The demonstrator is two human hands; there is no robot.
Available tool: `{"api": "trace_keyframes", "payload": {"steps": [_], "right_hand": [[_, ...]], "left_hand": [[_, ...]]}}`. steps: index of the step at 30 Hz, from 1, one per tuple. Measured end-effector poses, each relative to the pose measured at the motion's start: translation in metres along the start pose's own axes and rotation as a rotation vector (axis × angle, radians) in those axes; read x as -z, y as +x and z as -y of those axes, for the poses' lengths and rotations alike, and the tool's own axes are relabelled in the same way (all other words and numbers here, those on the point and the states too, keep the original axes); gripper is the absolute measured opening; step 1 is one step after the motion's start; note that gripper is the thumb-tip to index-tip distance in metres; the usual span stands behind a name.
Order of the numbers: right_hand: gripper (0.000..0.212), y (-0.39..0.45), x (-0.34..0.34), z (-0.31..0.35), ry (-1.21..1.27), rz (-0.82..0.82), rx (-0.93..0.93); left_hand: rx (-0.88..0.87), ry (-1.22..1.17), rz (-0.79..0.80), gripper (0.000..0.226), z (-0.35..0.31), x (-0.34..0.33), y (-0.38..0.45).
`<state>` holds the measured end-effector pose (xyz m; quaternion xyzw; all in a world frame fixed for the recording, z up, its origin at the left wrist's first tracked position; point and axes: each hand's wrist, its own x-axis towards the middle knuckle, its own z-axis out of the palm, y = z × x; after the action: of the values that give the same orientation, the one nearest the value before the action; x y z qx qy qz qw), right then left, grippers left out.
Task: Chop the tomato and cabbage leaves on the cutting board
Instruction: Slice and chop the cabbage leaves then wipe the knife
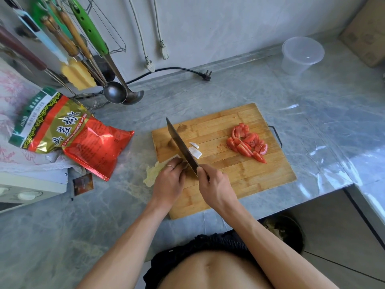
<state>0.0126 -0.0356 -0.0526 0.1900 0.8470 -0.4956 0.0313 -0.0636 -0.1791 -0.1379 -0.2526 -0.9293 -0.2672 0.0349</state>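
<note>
A wooden cutting board (239, 176) lies on the grey marble counter. Chopped red tomato pieces (248, 143) sit in a pile at the board's far right. A pale cabbage leaf (151, 174) hangs over the board's left edge, and my left hand (169, 182) holds it down with curled fingers. My right hand (214, 184) grips the handle of a dark cleaver (181, 144), whose blade stands on the leaf's white stem just beside my left fingers. Two cut white stem pieces (195, 152) lie to the right of the blade.
A red and gold snack bag (83, 138) lies left of the board. Ladles and utensils (116, 88) hang at the back left. A clear plastic tub (300, 55) stands at the back right. A black plug (205, 75) rests on the counter. A dark bin (287, 232) sits below the counter edge.
</note>
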Motion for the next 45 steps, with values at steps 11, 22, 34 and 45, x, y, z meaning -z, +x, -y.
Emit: {"api": "trace_keyframes", "payload": {"steps": [11,22,34,45], "right_hand": [[0.037,-0.030,0.000,0.005,-0.098,0.008,0.043],[0.039,-0.025,-0.008,0.002,-0.135,0.001,0.009],[0.037,-0.031,-0.012,0.004,-0.081,-0.051,0.000],[0.038,-0.031,-0.014,0.011,-0.158,-0.041,0.055]], "left_hand": [[-0.040,-0.004,0.045,0.035,0.018,-0.002,-0.003],[-0.066,-0.030,0.068,0.024,0.022,-0.001,0.001],[-0.043,-0.050,0.069,0.028,0.013,0.010,-0.004],[-0.044,-0.054,0.062,0.022,0.013,0.015,-0.001]]}}
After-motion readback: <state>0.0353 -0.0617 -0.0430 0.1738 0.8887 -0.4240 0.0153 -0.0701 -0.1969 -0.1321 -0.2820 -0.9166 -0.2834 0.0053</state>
